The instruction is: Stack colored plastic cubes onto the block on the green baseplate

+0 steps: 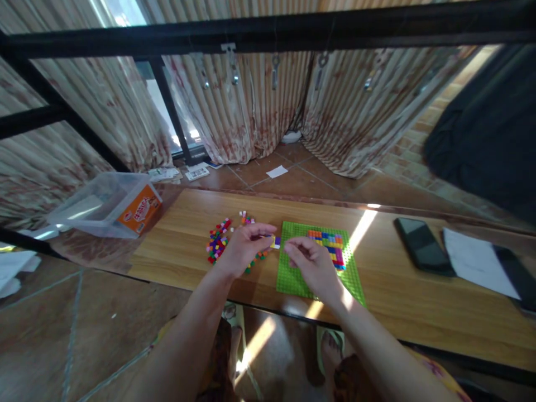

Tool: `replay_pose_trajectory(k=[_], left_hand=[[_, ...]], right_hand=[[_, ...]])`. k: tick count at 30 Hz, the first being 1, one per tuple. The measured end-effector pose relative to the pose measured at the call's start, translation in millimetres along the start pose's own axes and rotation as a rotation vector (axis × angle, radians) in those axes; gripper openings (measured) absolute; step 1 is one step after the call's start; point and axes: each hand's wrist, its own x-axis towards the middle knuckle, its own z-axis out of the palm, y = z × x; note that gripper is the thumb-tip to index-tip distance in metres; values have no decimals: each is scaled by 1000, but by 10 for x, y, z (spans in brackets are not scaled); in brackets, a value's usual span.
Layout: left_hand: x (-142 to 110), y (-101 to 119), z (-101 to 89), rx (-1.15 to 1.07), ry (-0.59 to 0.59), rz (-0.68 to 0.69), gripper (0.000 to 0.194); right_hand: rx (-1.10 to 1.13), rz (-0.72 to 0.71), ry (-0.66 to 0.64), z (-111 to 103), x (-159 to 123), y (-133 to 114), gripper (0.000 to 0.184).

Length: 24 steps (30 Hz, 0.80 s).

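Note:
My left hand (245, 248) is pinched around a few small toy bricks (276, 242), purple, white and yellow, that stick out past its fingertips. Just across from it, my right hand (312, 263) hovers over the green studded baseplate (291, 285) with thumb and fingers drawn together; anything between them is too small to make out. Rows of coloured bricks (337, 254) sit on the baseplate, partly covered by my right hand. Beside and behind my left hand lies a pile of loose multicoloured bricks (218, 240), some of it hidden.
A long wooden table (176, 240) carries everything. To the right lie a dark phone (422, 245), a white paper (477, 262) and another dark flat object (519, 273). A clear plastic bin (100, 206) with an orange label stands off the table's left end. Curtains (259, 111) hang behind.

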Motion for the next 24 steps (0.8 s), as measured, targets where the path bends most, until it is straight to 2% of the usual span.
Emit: replay_pose_trajectory(k=[6,11,19,24], left_hand=[[6,-1,163,-29,-1,-3,25],[27,-42,207,121,-27,31,20],[0,14,215,12,-73,46,18],[-4,23,197,-27,-62,32,17]], right_hand=[[-20,-11,-23,34,6,8,28],[-4,28,-13,5,17,6,29],[254,141,-44,-5,7,-56,30],[490,280,-93,10,-20,-50,30]])
